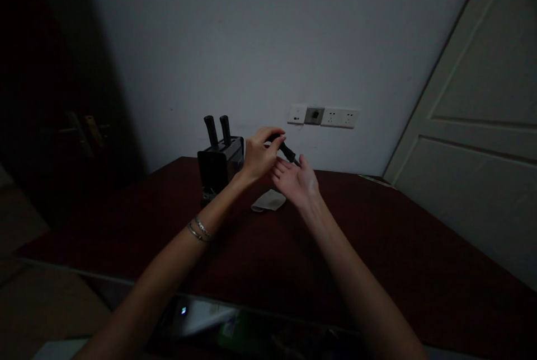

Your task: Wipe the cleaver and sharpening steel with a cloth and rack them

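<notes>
My left hand [260,154] pinches the end of a black handle with a short bit of metal at its lower right end; this black-handled tool [287,153] tilts down to the right, and its kind does not show clearly. Just below it, my right hand [296,180] is open, palm up, the thumb raised close to the metal end. I cannot tell whether the palm touches the tool. To the left stands a dark knife block [222,161] with two black-handled knives [218,130] upright in it. A pale folded cloth [269,200] lies on the table under my hands.
The dark red table [260,253] reaches back to a plain wall with a row of sockets [323,116]. A pale panelled door [474,125] is on the right. At the table's front edge is an open drawer or shelf [205,318] with dim items inside.
</notes>
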`<state>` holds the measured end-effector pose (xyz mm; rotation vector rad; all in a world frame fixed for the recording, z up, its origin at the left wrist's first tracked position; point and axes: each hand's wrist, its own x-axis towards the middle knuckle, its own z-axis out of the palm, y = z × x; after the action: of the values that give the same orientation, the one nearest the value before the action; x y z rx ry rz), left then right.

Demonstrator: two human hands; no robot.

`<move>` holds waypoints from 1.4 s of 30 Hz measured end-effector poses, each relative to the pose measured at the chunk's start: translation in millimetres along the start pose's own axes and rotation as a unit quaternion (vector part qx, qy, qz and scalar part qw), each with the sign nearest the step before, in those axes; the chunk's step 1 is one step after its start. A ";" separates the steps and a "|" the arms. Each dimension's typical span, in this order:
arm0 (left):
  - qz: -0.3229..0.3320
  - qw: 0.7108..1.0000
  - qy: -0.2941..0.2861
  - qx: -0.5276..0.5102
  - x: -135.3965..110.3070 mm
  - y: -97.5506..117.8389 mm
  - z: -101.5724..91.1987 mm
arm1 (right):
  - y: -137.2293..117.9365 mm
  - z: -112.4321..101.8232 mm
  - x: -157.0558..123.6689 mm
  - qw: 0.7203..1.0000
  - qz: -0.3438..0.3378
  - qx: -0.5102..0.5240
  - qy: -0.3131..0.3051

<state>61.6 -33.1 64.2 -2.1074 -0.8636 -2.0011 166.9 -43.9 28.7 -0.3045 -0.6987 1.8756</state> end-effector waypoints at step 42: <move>-0.355 0.814 -0.353 0.295 -125.8 -105.4 10.4 | 35.0 -139.3 -19.4 0.959 -0.055 -0.199 0.196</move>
<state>25.4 18.8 -87.6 -2.2594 -2.2996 -0.7548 219.4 -25.7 -105.2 -0.8531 -0.7936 1.4968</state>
